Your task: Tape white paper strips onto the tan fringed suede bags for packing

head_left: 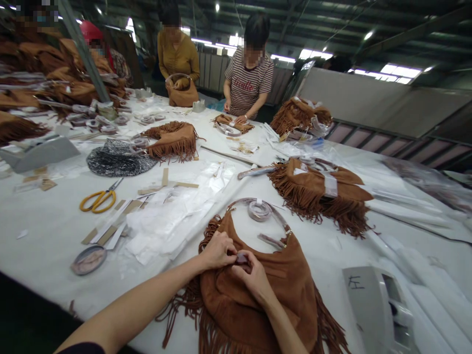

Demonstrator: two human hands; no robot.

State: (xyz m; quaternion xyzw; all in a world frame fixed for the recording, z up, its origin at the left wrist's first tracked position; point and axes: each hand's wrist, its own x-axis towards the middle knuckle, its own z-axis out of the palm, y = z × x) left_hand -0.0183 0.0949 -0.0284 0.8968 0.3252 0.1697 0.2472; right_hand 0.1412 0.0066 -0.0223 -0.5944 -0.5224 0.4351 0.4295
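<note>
A brown suede handbag [280,295] with long fringe lies on the table in front of me, its curved handle pointing away. My left hand [219,250] is closed in a pinch at the bag's upper edge; what its fingertips hold is hidden. Beside it, my right hand [254,280] pinches a small translucent piece [241,257], perhaps plastic film, over the bag's opening. The fingertips of both hands nearly meet there. Inside the handle's loop rests a coiled strap [259,210] in clear wrapping.
Yellow-handled scissors [99,200], card strips [110,228], a small oval dish [88,259] and white sheets [165,221] lie to the left. At right stands a grey tape dispenser [376,309]. More fringed bags [320,189] lie beyond. Two people [248,73] handle bags across the table.
</note>
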